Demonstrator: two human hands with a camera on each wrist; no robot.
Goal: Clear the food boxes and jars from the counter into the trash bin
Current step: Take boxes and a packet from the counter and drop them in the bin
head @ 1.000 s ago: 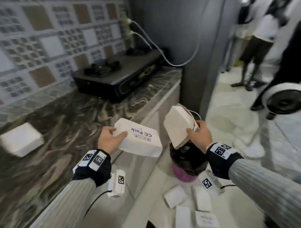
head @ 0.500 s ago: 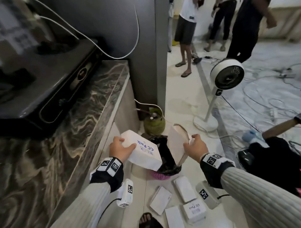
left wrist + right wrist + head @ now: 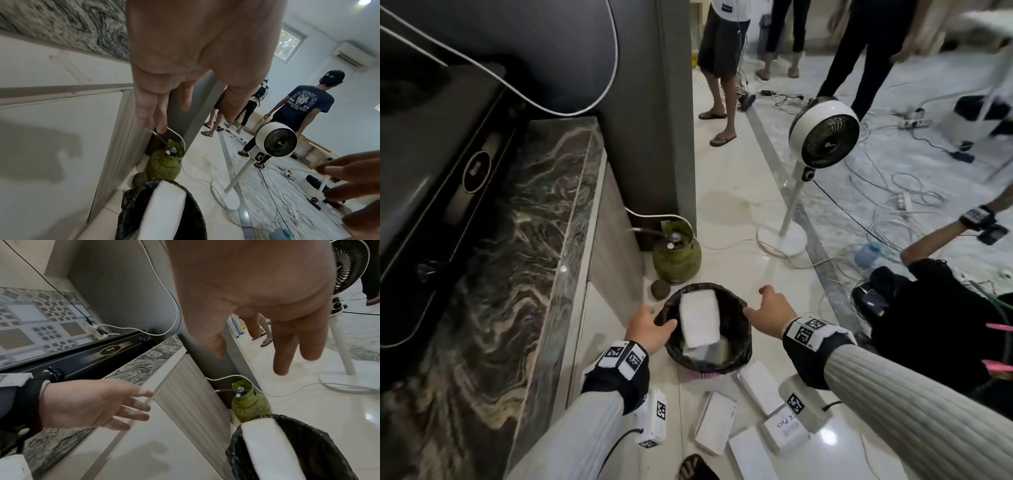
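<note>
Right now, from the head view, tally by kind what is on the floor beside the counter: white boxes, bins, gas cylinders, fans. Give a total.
White boxes lying on the floor: 4
White box in the bin: 1 plainly seen; any beneath cannot be told
Trash bin: 1
Green gas cylinder: 1
Standing fan: 1
Total: 8

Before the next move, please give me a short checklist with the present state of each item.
1. Left hand free: ok, fingers open, empty.
2. Right hand free: ok, open, empty.
3. White box inside the trash bin: not ok, it stands tilted above the rim.
4. Room left in bin: cannot tell.
5. Floor by bin clear: not ok, several boxes on the floor.
6. Counter cleared: cannot tell, only part shows.
</note>
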